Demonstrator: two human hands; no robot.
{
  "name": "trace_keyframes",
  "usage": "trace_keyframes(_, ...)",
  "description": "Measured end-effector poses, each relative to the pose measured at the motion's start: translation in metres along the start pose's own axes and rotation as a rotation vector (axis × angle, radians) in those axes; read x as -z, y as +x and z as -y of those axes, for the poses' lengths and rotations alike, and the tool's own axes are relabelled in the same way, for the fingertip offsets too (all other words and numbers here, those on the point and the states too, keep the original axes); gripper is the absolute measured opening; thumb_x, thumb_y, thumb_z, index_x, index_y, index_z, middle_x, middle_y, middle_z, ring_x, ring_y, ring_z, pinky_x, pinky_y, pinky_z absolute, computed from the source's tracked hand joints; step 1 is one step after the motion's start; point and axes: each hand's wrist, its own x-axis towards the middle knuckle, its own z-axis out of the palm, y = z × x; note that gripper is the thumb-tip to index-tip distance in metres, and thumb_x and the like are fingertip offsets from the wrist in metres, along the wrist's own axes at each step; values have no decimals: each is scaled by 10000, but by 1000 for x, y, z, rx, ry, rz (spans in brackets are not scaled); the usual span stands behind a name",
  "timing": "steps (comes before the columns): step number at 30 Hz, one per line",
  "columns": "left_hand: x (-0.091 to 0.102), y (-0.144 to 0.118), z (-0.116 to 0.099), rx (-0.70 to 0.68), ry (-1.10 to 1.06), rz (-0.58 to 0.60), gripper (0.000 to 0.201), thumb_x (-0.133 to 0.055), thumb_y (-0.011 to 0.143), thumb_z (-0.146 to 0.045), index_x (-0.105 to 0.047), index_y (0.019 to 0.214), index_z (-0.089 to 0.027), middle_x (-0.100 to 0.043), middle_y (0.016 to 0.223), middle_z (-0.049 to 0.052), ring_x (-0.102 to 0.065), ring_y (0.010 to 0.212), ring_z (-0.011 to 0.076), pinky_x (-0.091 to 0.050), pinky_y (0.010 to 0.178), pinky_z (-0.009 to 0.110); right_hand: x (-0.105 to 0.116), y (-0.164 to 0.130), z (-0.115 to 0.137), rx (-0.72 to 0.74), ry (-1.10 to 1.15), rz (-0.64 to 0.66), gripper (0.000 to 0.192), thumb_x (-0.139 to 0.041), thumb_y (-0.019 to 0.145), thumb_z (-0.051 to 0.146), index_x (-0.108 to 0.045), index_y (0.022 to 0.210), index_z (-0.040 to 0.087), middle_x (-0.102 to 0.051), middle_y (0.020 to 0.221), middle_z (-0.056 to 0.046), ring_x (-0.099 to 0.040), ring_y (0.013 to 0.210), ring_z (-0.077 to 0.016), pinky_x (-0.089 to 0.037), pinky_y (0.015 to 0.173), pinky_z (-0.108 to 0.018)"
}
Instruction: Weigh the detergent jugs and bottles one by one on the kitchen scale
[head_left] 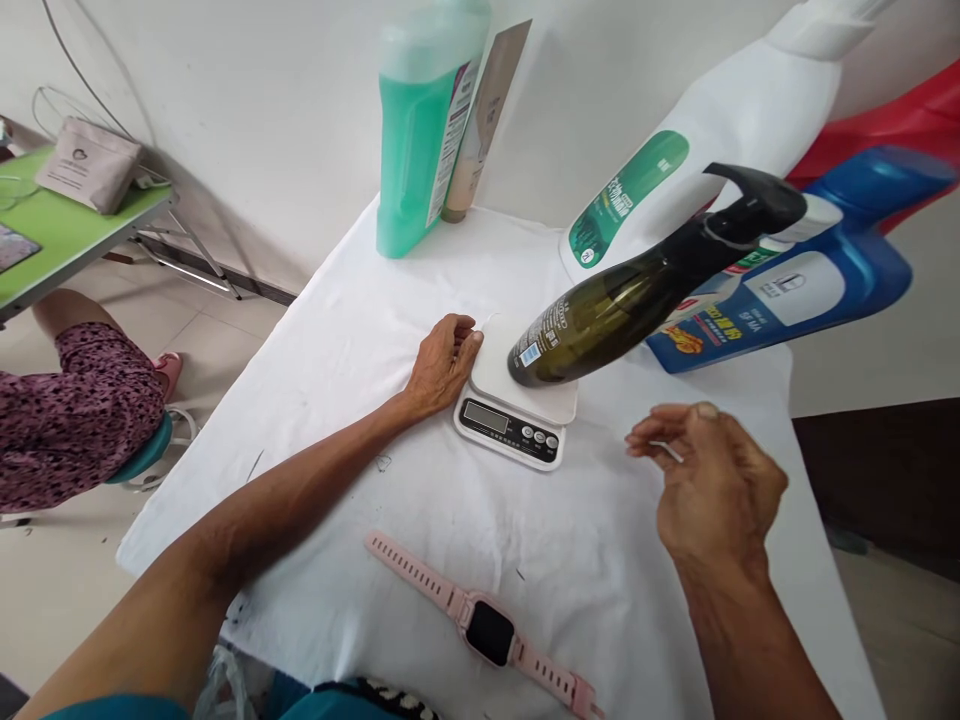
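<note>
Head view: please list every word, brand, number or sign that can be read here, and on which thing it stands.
No text reads for certain.
Dark green bottle on the scale: label print too small.
White bottle: green label, characters blurred.
Blue bottle: labels blurred.
Green jug: side label too small.
Scale display: blank; button marks too small.
Pink watch: screen dark.

Single head-worn view, looking forward and down, close over white table [390, 300]
</note>
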Motion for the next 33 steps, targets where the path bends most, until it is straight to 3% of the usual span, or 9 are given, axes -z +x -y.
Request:
trace_keyframes(3, 0, 0, 1, -10, 4, 3, 262, -467, 1008, -386, -552, 1104, -157, -678, 1122, 145, -651, 1009, 203, -546, 874, 367, 11, -15, -29, -78, -2, -2, 304, -703, 792, 506, -659, 721, 214, -593, 626, -12, -526, 524, -169, -405, 503, -317)
trace_keyframes(7, 1, 1, 2, -16, 29, 16, 284, -469, 1006, -423, -549, 1102, -168, -682, 1132, 135, -651, 1003, 195, -546, 879, 366, 14, -24, -47, 20, -106, 36, 345, -634, 903, 523, -660, 787, 199, -602, 661, 2, -536, 566, -138, -395, 526, -268)
trace_keyframes(10, 0, 1, 3, -13, 50, 16, 310, -469, 1003, -461, -551, 1103, -180, -685, 1142, 127, -652, 997, 194, -545, 878, 368, 14, -22, -48, 27, -130, 84, 361, -614, 935, 522, -661, 799, 190, -606, 662, 1, -532, 560, -127, -386, 518, -256)
trace_keyframes(19, 0, 2, 5, -20, 28, 12, 314, -485, 996, -467, -553, 1097, -177, -688, 1117, 125, -661, 994, 201, -548, 862, 369, 14, -21, -49, 21, -131, 71, 335, -599, 962, 491, -667, 791, 211, -605, 658, 5, -521, 557, -136, -375, 517, -275)
trace_keyframes(33, 0, 1, 2, -15, 37, 18, 257, -481, 1001, -398, -549, 1107, -174, -684, 1138, 127, -653, 1007, 190, -548, 874, 364, 14, -21, -50, -2, -175, 79, 250, -680, 887, 420, -669, 789, 190, -607, 672, 12, -527, 574, -111, -396, 519, -240)
